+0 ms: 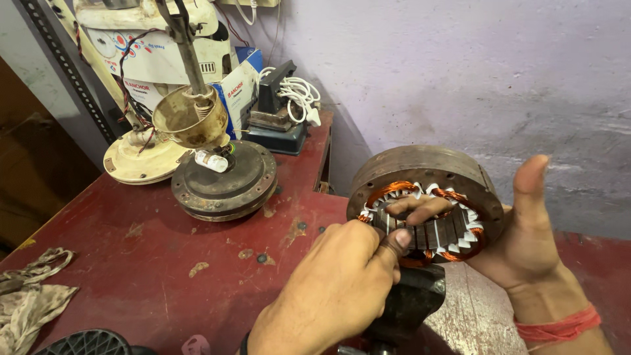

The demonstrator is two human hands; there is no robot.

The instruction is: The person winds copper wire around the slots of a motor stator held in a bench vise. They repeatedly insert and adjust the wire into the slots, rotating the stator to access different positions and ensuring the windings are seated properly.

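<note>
Head view is showing the left hand's fingers [420, 209] pinching at the copper windings inside the round rusty-brown fan motor housing with white slot paper and a steel core [427, 167]; the forefinger is lying across the coil while the thumb is pressing on the laminations. The left hand [335, 289] is reaching in from the lower middle. The right hand [529, 240] is cupping the housing from behind, its fingers hidden at the back and its thumb sticking up free, with a red thread around the wrist. The motor is hovering above a black bench vise [411, 302] at the near edge of the worn red tabletop [164, 256]. Farther back, a dark round fan motor base [227, 181] is standing beside a cream fan body [141, 161], and a dirty rag [29, 296] is lying at the left. A hard tug could scrape the wire's enamel or tear the slot paper, and the one-handed support could let the heavy housing tip onto the vise.
</note>
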